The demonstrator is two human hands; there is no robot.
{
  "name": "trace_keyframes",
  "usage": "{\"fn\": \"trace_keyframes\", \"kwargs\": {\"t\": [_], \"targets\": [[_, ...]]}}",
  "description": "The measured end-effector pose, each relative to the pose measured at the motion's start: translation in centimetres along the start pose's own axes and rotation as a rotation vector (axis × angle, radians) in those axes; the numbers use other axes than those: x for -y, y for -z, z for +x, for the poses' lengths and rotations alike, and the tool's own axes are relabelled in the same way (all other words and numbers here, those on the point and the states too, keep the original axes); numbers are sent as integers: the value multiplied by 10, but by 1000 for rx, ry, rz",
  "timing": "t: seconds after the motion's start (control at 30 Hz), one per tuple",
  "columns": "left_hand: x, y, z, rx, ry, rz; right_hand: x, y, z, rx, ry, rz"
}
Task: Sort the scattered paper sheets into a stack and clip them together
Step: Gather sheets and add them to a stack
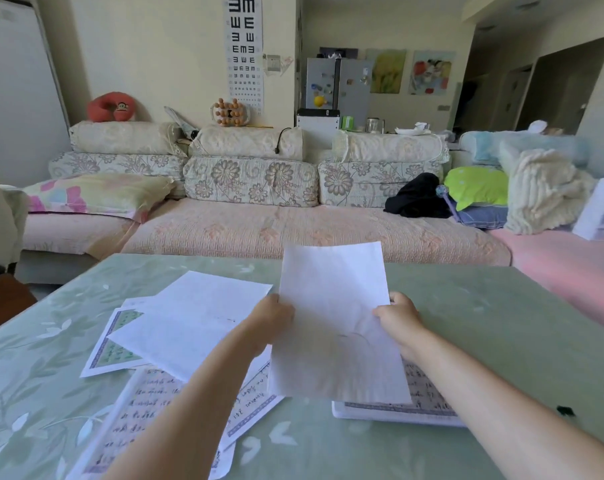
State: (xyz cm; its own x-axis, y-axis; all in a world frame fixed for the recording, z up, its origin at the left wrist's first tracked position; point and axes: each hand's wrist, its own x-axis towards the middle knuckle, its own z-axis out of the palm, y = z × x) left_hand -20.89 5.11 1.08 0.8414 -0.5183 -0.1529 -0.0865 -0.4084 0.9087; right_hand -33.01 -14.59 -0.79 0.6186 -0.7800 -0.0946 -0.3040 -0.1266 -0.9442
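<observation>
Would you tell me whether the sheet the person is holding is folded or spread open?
Spread open: the sheet shows as one full rectangle, gripped at its side edges by the left hand and right hand.

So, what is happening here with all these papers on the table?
A person holds one white sheet up with both hands, left hand and right hand on its side edges, above a small stack on the green table. More sheets lie scattered to the left. I see no clip on them.
</observation>
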Motion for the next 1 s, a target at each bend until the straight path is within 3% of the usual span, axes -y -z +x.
{"fn": "trace_keyframes", "kwargs": {"t": [0.23,0.33,0.43,0.6,0.73,0.87,1.0], "targets": [[10,-75,33,92,28,239,-59,53,27,-24,-19,-200],[19,-91,36,54,26,490,-67,61,32,-18,-17,-372],[23,-101,37,78,46,594,-74,65,37,-37,-66,-600],[20,-114,31,82,-63,710,-76,67,31,39,-99,-520],[17,-112,23,88,-128,712,-71,59,22,24,-93,-656],[21,-85,27,37,-145,659,-61,36,7,-49,101,-882],[39,-42,26,-63,-216,670,-42,-12,-10,98,401,-794]]}}
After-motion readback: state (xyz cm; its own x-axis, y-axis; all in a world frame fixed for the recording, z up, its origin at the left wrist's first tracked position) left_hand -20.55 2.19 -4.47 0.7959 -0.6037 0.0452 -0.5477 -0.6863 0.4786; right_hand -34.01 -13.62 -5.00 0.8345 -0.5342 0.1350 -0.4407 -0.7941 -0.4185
